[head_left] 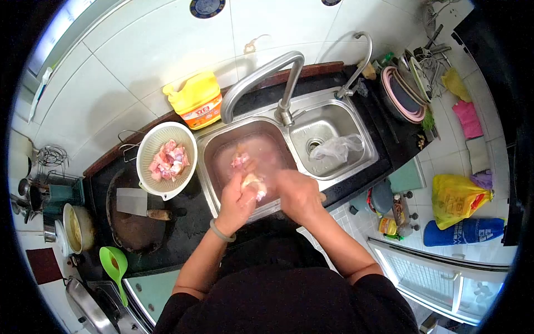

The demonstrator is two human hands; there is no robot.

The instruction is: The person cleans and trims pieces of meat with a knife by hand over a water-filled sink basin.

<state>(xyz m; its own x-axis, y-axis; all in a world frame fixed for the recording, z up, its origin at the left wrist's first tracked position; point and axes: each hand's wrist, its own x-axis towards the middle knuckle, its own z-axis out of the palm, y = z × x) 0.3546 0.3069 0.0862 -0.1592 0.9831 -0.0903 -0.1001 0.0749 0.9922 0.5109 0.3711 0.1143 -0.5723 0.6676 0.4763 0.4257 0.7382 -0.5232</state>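
Note:
Over the left basin of a steel sink (203, 167), my left hand (237, 200) holds a piece of raw meat (253, 186) between thumb and fingers. My right hand (300, 195) is closed and blurred by motion, just right of the meat; a light brown end of something shows beside it, but the rest is hidden. Cloudy pinkish water (225, 158) fills the basin, and another meat piece (240, 160) shows at its surface. A white colander (146, 150) with several raw meat pieces (169, 161) stands left of the sink.
A cleaver (132, 201) lies on a round dark board (119, 225) at the left. Behind the sink are a yellow jug (194, 100) and a curved faucet (261, 72). The right basin holds a clear plastic bag (338, 148). Stacked bowls (397, 94) stand at the right.

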